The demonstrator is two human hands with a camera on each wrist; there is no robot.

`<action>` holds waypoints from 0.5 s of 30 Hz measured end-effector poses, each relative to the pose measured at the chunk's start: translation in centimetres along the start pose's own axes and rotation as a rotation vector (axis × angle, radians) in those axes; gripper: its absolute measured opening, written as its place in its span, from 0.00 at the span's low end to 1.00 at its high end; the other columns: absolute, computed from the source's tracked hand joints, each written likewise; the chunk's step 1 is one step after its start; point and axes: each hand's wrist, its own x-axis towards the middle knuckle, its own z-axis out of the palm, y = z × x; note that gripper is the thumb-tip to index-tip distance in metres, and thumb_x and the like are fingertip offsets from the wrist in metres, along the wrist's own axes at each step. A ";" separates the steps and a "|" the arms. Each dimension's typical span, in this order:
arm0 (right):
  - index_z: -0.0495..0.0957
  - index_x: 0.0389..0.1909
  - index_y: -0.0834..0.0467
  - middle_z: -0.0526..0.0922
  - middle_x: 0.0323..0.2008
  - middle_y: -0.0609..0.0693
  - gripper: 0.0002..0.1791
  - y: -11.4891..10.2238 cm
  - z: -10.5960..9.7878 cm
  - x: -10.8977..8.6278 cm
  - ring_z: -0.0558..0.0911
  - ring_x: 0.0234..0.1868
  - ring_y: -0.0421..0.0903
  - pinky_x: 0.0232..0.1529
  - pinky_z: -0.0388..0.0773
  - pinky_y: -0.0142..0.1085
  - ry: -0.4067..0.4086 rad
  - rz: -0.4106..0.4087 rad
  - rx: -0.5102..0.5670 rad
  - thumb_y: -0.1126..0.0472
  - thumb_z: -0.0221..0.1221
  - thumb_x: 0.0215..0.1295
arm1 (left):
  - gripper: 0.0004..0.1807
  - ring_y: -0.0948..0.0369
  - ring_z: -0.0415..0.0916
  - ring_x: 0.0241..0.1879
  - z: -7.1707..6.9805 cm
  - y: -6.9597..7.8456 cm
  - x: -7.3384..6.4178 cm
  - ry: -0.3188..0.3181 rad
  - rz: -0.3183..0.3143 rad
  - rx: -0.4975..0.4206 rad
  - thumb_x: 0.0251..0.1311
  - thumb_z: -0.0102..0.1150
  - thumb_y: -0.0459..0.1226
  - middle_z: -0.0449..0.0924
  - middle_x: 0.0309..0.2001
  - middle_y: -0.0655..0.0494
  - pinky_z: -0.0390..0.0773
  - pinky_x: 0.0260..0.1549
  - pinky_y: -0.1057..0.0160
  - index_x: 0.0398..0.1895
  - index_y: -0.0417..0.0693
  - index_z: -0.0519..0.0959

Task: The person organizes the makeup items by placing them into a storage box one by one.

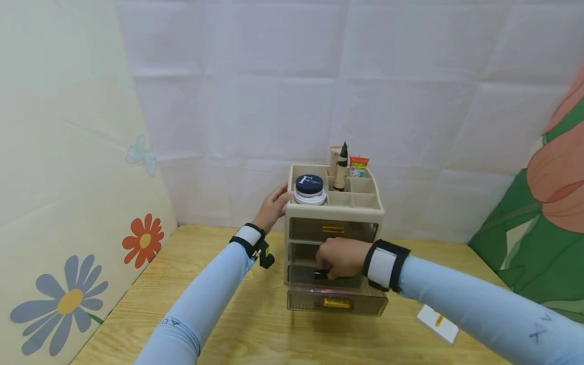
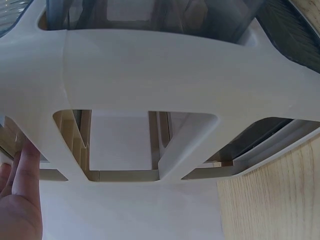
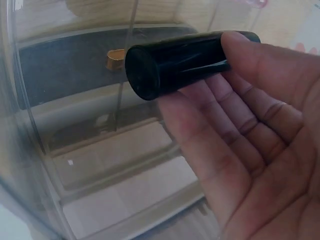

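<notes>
A beige cosmetics organizer with smoky clear drawers stands on the wooden table. My left hand rests against its left side near the top, fingers extended along the wall. The lowest drawer is pulled out, with a gold handle on its front. Over this drawer, my right hand grips a glossy black cylindrical tube between thumb and fingers. Its near end points out past the fingertips in the right wrist view, while the palm side faces that camera.
On the organizer's top sit a dark-lidded round jar, a pointed black-and-beige tube and a small red-orange tube. To the right on the table lies a white box. A white cloth hangs behind.
</notes>
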 end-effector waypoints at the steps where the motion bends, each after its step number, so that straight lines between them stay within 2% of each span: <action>1: 0.85 0.34 0.56 0.81 0.29 0.43 0.09 0.0 0.1 0.1 0.79 0.34 0.42 0.37 0.78 0.37 0.000 -0.005 -0.001 0.68 0.70 0.51 | 0.33 0.51 0.59 0.69 0.0 0.0 0.0 0.002 0.000 0.001 0.71 0.46 0.44 0.55 0.73 0.47 0.69 0.60 0.48 0.76 0.44 0.54; 15: 0.83 0.32 0.57 0.80 0.28 0.43 0.10 0.2 1.3 1.3 0.78 0.31 0.40 0.36 0.78 0.34 -0.030 -0.002 0.021 0.69 0.70 0.49 | 0.33 0.50 0.60 0.68 0.1 0.3 -0.1 0.010 -0.005 0.014 0.71 0.46 0.44 0.56 0.73 0.48 0.70 0.59 0.47 0.76 0.45 0.55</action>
